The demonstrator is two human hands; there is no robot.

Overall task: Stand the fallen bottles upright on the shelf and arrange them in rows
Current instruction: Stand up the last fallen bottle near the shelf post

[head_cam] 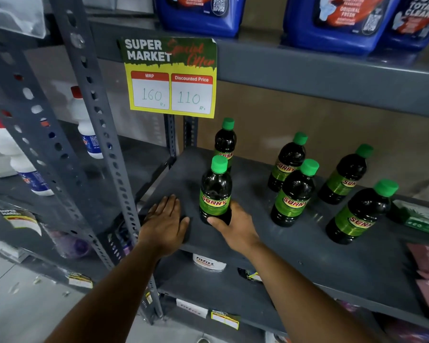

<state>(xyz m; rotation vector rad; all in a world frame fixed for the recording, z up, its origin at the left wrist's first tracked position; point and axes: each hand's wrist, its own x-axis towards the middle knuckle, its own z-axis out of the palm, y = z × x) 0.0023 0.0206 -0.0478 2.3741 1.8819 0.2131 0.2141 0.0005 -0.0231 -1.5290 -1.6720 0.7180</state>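
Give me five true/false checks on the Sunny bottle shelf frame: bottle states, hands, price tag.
1. All six Sunny bottles stand upright. True; none lies on the grey shelf.
2. The right hand grips the base of the front-left bottle. True.
3. The left hand holds a bottle. False; it lies flat and open on the shelf, left of that bottle.
4. The price tag shows a discounted price of 160. False; 160 is the MRP, the discounted price is 110.
5. The bottle caps are red. False; the Sunny caps are green, as on the back-left bottle.
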